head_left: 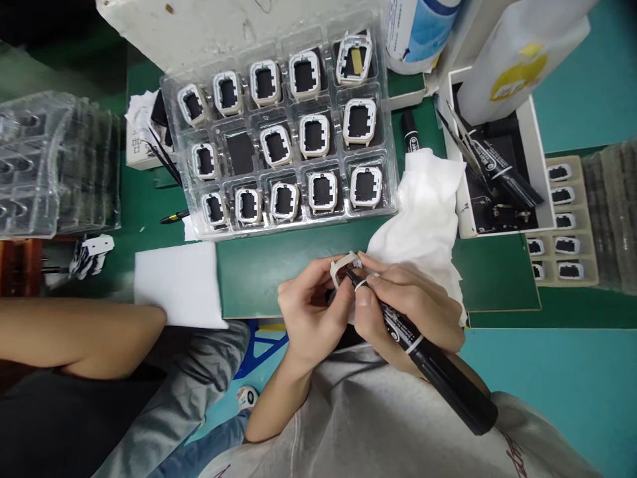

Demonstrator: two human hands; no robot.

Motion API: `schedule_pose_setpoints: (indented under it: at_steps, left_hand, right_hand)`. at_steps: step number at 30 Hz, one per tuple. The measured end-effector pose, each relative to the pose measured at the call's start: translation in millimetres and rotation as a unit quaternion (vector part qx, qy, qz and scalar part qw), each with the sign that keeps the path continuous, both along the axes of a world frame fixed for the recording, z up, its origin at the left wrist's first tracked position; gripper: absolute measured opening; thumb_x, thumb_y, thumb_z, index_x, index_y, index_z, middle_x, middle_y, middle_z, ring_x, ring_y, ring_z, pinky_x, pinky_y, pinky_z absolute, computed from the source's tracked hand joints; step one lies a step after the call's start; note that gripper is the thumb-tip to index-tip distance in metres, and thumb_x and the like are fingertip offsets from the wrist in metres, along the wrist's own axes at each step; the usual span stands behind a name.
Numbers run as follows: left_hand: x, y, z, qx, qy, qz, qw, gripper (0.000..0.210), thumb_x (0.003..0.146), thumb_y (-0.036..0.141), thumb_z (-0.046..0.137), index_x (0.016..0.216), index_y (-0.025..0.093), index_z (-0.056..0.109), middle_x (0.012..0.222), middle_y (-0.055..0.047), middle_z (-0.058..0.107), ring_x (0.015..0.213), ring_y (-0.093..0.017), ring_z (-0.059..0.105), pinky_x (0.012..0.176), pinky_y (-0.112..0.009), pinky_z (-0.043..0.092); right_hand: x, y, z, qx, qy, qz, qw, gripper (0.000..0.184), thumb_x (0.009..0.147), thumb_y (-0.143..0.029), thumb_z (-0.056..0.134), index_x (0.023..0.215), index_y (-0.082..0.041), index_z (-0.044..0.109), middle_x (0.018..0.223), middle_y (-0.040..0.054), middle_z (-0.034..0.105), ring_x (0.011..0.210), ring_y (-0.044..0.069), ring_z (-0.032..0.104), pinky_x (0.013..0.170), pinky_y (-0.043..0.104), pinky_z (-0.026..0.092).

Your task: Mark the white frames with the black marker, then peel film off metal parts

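Between the fingers of my left hand point(316, 315) is a small light watch case frame point(336, 267), held tilted over the near edge of the green table. My right hand point(408, 305) is closed round a black marker pen point(442, 378) with white lettering. The pen's dark tip points into the frame and seems to touch its inner side; the exact contact is too small to tell. Beyond my hands, a clear plastic tray point(293, 229) carries several similar white frames in its compartments. One compartment in its middle row shows only a dark bottom.
A white cloth point(418, 206) lies beside my right hand. Further right stands a white box point(540, 159) with markers, tweezers and a bottle point(517, 66). A co-worker's arm point(79, 335) rests at left near a white pad point(179, 282). Stacked clear trays point(54, 166) stand far left.
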State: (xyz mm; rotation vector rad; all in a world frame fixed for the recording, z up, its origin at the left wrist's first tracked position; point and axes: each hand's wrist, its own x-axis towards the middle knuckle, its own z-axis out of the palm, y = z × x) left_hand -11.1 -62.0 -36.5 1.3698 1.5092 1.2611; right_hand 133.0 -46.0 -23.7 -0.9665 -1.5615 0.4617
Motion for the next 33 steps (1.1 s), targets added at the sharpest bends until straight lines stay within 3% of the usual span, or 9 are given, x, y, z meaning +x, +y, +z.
schedule_pose_setpoints:
  at_steps: [10,24,29,33]
  left_hand:
    - [2,2,2.6,0.009,0.004,0.002,1.0,0.016,0.095,0.032,0.083,0.104,0.019,0.084,0.085,-0.003,0.083,0.068,-0.015,0.074,0.067,-0.023,0.061]
    - [-4,-4,-4.1,0.013,0.026,-0.008,1.0,0.017,0.096,0.03,0.082,0.109,0.019,0.086,0.087,-0.004,0.083,0.068,-0.015,0.073,0.066,-0.023,0.06]
    - [-4,2,0.9,-0.029,-0.053,-0.008,0.998,0.019,0.093,0.032,0.088,0.106,0.019,0.086,0.086,-0.004,0.084,0.065,-0.015,0.074,0.063,-0.022,0.061]
    - [-5,8,9.0,-0.093,-0.152,-0.024,0.984,0.016,0.092,0.03,0.091,0.103,0.019,0.087,0.086,-0.005,0.085,0.062,-0.014,0.076,0.056,-0.019,0.059]
  right_hand:
    - [-4,0,-2.2,-0.007,0.019,-0.039,0.999,0.025,0.091,-0.004,0.076,0.106,-0.024,0.076,0.095,0.0044,0.087,0.09,0.028,0.088,0.075,0.035,0.077]
    - [-4,0,-2.4,-0.012,0.019,-0.029,0.999,0.022,0.091,-0.004,0.076,0.103,-0.022,0.077,0.094,0.0057,0.087,0.087,0.026,0.087,0.077,0.034,0.077]
    - [2,0,-2.1,-0.01,0.032,-0.019,0.999,0.028,0.088,-0.002,0.079,0.108,-0.022,0.078,0.105,0.009,0.088,0.09,0.027,0.088,0.077,0.033,0.076]
    - [5,2,-2.8,-0.009,0.048,0.009,0.999,0.035,0.088,-0.001,0.076,0.114,-0.025,0.077,0.109,0.0064,0.088,0.093,0.028,0.088,0.076,0.033,0.077]
